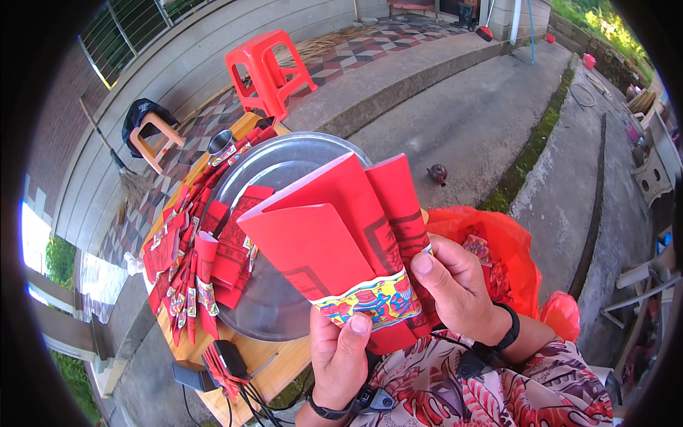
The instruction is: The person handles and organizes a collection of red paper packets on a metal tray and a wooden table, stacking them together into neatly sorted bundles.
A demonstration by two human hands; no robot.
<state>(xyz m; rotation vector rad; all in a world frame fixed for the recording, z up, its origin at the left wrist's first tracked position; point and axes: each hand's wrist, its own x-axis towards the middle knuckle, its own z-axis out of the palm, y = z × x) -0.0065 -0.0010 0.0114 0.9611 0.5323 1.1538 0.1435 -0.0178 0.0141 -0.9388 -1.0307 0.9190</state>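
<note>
My left hand (341,352) and my right hand (459,291) hold a folded red paper piece (315,235) up before me. Dark printed lines mark the red paper, and a colourful patterned band (373,301) wraps around its lower part. The left thumb presses on the band from the front, while the right thumb and fingers pinch the right-hand folds. Beneath lies a round metal tray (267,320) on a wooden table (291,358). Several more folded red papers (205,299) with similar bands lie on the tray's left side and along the table.
A translucent red plastic bag (512,240) holding red papers stands at my right. Black boxes (228,358) with cables sit at the table's near corner; a metal cup (220,143) stands farther back. Beyond are a red plastic stool (269,69), a small dark teapot (437,173) and a concrete step (384,101).
</note>
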